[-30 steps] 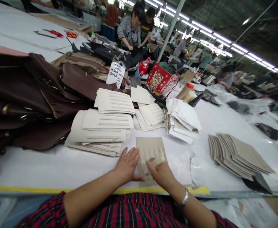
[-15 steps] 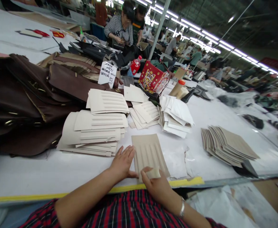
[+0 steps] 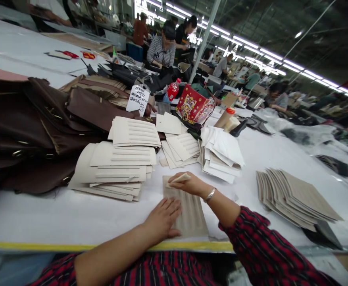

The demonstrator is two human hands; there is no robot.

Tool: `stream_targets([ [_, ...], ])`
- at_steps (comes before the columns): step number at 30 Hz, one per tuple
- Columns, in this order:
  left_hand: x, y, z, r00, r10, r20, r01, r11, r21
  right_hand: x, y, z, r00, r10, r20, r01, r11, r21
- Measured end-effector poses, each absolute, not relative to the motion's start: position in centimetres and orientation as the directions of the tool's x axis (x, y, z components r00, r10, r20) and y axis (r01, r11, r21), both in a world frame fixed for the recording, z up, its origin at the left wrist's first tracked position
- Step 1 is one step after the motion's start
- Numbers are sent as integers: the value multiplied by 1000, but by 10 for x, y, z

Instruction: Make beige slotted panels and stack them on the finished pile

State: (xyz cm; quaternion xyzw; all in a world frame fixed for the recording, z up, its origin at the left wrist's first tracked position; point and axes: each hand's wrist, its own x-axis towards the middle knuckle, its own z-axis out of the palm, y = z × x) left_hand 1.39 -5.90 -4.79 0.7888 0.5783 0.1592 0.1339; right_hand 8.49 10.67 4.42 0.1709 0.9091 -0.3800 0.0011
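Observation:
A beige panel with raised parallel ribs lies flat near the table's front edge. My left hand rests on its left side, fingers stretched out and flat. At the panel's far end, my right hand grips a small folded pale piece; whether it is cloth or foam I cannot tell. Left of the panel are stacked cream ribbed pieces. Beyond it lie more cream pieces and a pile of white sheets.
Brown leather bags heap up on the left. To the right sits a stack of beige panels over a dark piece. Farther back stand a red patterned bag, a red bottle and an orange-capped container. Several people work behind.
My right hand has moved from the panel's near end to its far end, carrying the folded piece. My left hand has shifted onto the panel. The view has also shifted slightly.

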Motion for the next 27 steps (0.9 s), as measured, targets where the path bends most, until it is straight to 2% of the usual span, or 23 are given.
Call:
stream_targets([
  [4,10,-60,-48,278,955,101,865,-295,405,69,122,45,-987,73,-141,146,765,-627],
  [7,10,-59,-49,282,955,95,871,-296,392,83,137,53,-989,-17,-144,71,808,-585],
  [9,10,-58,-51,295,951,90,877,-306,371,100,148,57,-985,-26,-173,77,822,-564],
  [15,9,-55,-56,324,942,82,878,-332,345,149,169,63,-971,74,-228,193,804,-562],
  [18,9,-58,-55,324,944,65,878,-326,350,172,170,69,-933,226,-281,347,772,-532],
  [21,5,-58,-50,319,942,102,866,-333,372,207,159,70,-791,560,-246,603,651,-460],
  [22,2,-55,-47,283,950,132,872,-312,377,220,151,68,-715,668,-207,672,574,-468],
  [24,-4,-40,-38,144,968,206,903,-214,372,245,128,56,-537,824,-181,738,354,-575],
  [27,-11,0,-23,-66,970,235,945,-15,327,265,78,30,-338,870,-359,675,-42,-736],
])
